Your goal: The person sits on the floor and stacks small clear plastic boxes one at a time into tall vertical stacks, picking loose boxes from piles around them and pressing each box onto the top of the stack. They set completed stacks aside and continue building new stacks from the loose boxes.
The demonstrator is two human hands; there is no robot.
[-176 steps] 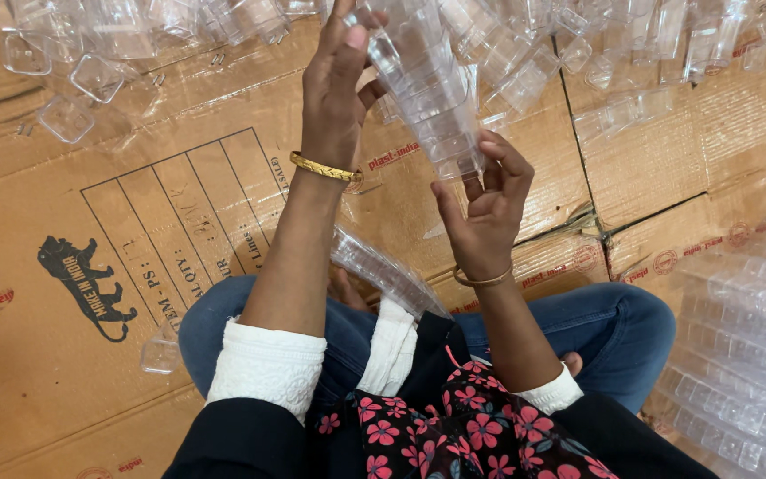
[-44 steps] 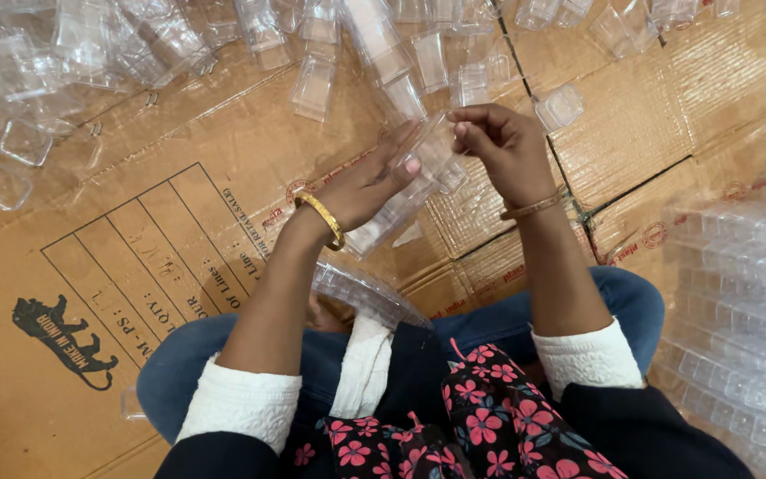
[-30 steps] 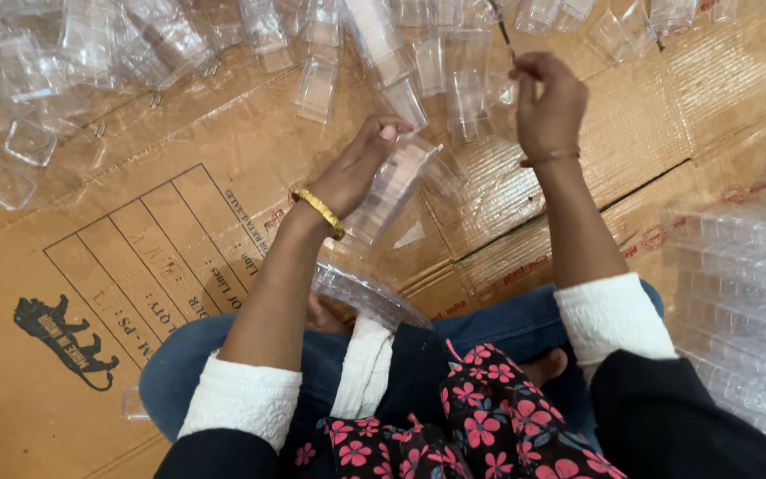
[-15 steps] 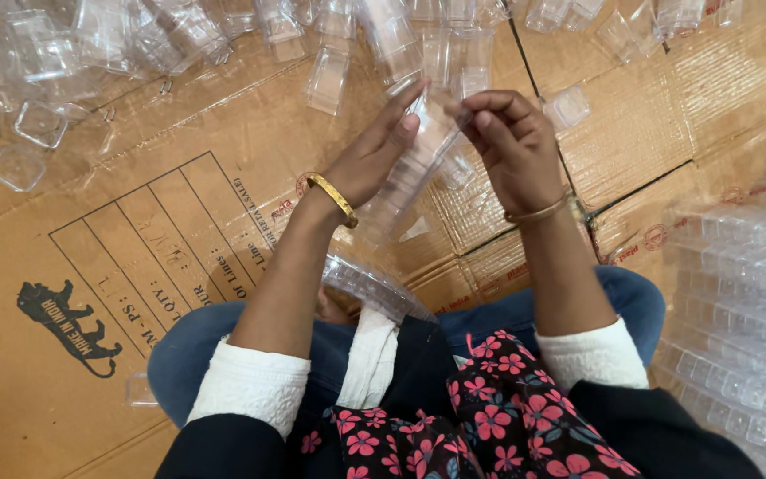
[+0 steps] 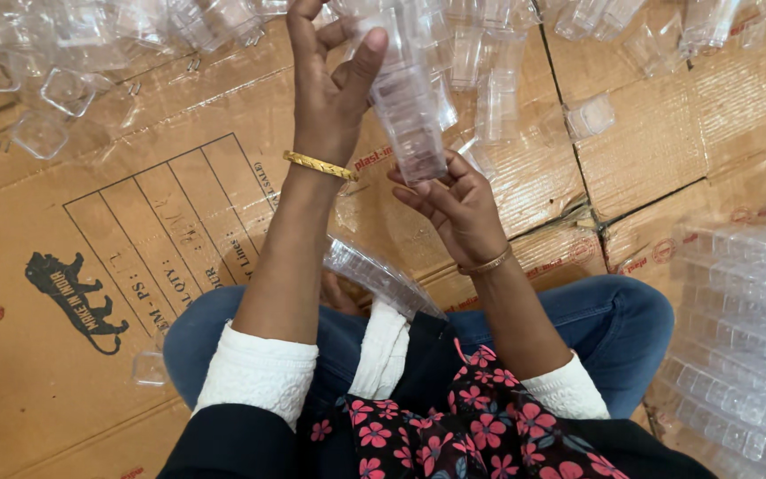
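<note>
Left hand: my left hand (image 5: 330,84) is up near the top edge, thumb and fingers clasped round the upper end of the cup stack (image 5: 408,115).
Right hand: my right hand (image 5: 454,204) sits just below, fingertips pinching the stack's lower end.
Stack: clear nested plastic cups, tilted, held between both hands above the cardboard (image 5: 117,266), in the upper middle of my view.
Bangles: a gold bangle (image 5: 319,165) on the left wrist, a thinner one (image 5: 485,264) on the right.
Top edge: loose cups (image 5: 64,62) scattered all along it, crowded, right behind my hands.
Right edge: finished stacks (image 5: 746,319) lie in rows from mid-height down to the corner, close beside my right knee.
Left side: the widest open stretch, bare cardboard with a printed grid and a dark animal mark; one lone cup (image 5: 149,368) sits by my left knee.
Lap: another stack (image 5: 379,277) lies across my jeans (image 5: 631,324), between the forearms.
Floor: flattened brown cartons laid edge to edge, seams running diagonally right of my hands, one stray cup (image 5: 591,113) beside a seam.
Room: I see nothing beyond the cardboard; no walls in view.
Me: seated cross-legged, white cuffs, dark flowered cloth at the bottom edge.
</note>
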